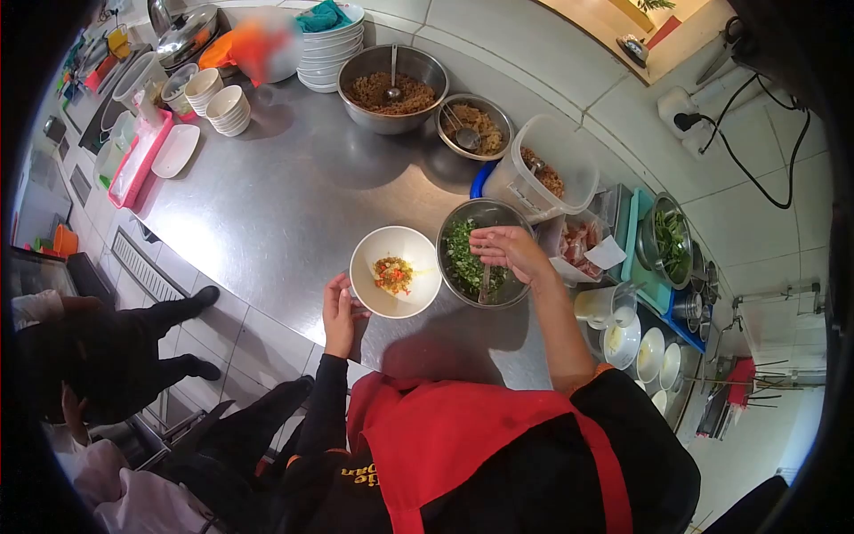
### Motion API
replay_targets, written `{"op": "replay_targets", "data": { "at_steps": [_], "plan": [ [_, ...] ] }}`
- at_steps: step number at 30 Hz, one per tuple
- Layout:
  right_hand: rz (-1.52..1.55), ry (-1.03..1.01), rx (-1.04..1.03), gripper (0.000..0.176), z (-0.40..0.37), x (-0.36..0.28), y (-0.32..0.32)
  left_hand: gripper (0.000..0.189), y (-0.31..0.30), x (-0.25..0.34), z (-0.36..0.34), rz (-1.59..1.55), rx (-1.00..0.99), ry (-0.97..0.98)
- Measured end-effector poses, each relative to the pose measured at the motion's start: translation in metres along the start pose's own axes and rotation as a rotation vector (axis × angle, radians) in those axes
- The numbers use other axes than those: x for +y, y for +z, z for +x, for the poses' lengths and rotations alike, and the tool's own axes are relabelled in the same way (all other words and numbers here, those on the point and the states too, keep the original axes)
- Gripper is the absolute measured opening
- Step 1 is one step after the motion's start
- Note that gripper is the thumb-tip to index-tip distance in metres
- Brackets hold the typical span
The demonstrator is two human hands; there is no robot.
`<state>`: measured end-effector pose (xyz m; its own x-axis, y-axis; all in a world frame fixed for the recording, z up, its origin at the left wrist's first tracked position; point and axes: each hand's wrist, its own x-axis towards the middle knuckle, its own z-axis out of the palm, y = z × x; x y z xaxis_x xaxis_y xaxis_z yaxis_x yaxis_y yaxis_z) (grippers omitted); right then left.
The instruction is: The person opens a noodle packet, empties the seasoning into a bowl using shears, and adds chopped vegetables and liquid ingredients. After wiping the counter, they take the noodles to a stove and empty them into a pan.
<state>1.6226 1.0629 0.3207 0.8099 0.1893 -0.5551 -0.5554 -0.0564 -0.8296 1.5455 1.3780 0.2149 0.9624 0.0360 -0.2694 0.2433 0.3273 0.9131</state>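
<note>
My left hand (339, 311) grips the near rim of a white bowl (418, 292) that rests on the steel counter (285, 196). A small heap of chopped red, yellow and green bits lies in the bowl. My right hand (509, 252) hovers over a steel bowl of chopped green herbs (467, 262) just right of the white bowl. Its fingers are pinched together, seemingly on a pinch of the herbs.
A large steel bowl of brown minced food (391, 89) with a spoon, a smaller one (476, 125) and a plastic tub (547, 173) stand behind. Stacked white plates (331, 53) and cups (227, 107) sit far left. Another person (98, 356) stands at left.
</note>
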Motion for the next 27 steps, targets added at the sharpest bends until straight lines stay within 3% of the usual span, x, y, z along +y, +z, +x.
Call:
{"op": "replay_targets", "data": {
  "at_steps": [3, 6, 8, 9, 10, 11, 12, 13, 14, 15, 16, 17, 19, 20, 23, 27],
  "plan": [
    [-0.015, -0.005, 0.082, 0.030, -0.003, -0.004, 0.006, 0.036, 0.000, 0.001, -0.001, -0.002, 0.006, -0.007],
    [-0.479, -0.353, 0.028, 0.028, 0.006, 0.014, -0.001, 0.041, 0.009, -0.001, 0.002, -0.085, 0.001, -0.007],
    [-0.688, -0.350, 0.172, 0.029, -0.003, 0.020, 0.001, 0.044, 0.020, -0.013, 0.009, -0.243, -0.020, 0.019],
    [-0.780, -0.392, 0.208, 0.030, 0.002, 0.020, 0.010, 0.050, 0.025, 0.003, 0.002, -0.034, -0.011, -0.090],
    [-0.621, -0.381, 0.247, 0.031, 0.002, 0.026, 0.015, 0.051, 0.009, -0.026, 0.014, 0.689, -0.173, 0.281],
    [-0.780, -0.347, 0.291, 0.030, -0.011, 0.003, 0.031, 0.052, -0.007, -0.056, 0.025, 1.363, -0.050, 0.755],
    [-0.790, -0.500, 0.306, 0.026, 0.000, 0.019, 0.026, 0.052, 0.014, -0.021, 0.015, 0.736, -0.003, 0.370],
    [-0.826, -0.518, 0.301, 0.021, 0.004, 0.023, 0.023, 0.052, 0.015, -0.010, 0.012, 0.550, 0.074, 0.117],
    [-0.863, -0.385, 0.243, 0.016, -0.009, -0.003, 0.038, 0.050, 0.008, -0.014, 0.016, 0.444, 0.078, -0.021],
    [-0.887, -0.569, 0.218, 0.013, 0.004, 0.011, 0.027, 0.047, 0.011, 0.025, 0.002, 0.504, 0.096, -0.043],
    [-0.929, -0.726, 0.259, 0.013, 0.015, 0.025, 0.014, 0.046, 0.007, 0.045, -0.009, 0.244, 0.064, -0.140],
    [-0.946, -0.880, 0.346, 0.013, 0.025, 0.030, 0.006, 0.046, 0.002, 0.050, -0.016, 0.172, 0.196, -0.078],
    [-0.826, -0.652, 0.332, 0.013, 0.006, 0.001, 0.029, 0.046, -0.023, 0.055, -0.032, 0.028, 0.399, 0.039],
    [-0.768, -0.532, 0.330, 0.013, -0.009, -0.017, 0.040, 0.054, -0.041, 0.080, -0.043, 0.008, 0.354, -0.039],
    [-0.868, -0.542, 0.367, 0.014, -0.020, -0.051, 0.063, 0.051, -0.093, 0.134, -0.058, -0.037, 0.515, 0.011],
    [-0.681, -0.714, 0.264, 0.012, 0.000, -0.069, 0.116, 0.046, -0.180, 0.180, -0.045, -0.153, 0.734, 0.181]
  ]
}}
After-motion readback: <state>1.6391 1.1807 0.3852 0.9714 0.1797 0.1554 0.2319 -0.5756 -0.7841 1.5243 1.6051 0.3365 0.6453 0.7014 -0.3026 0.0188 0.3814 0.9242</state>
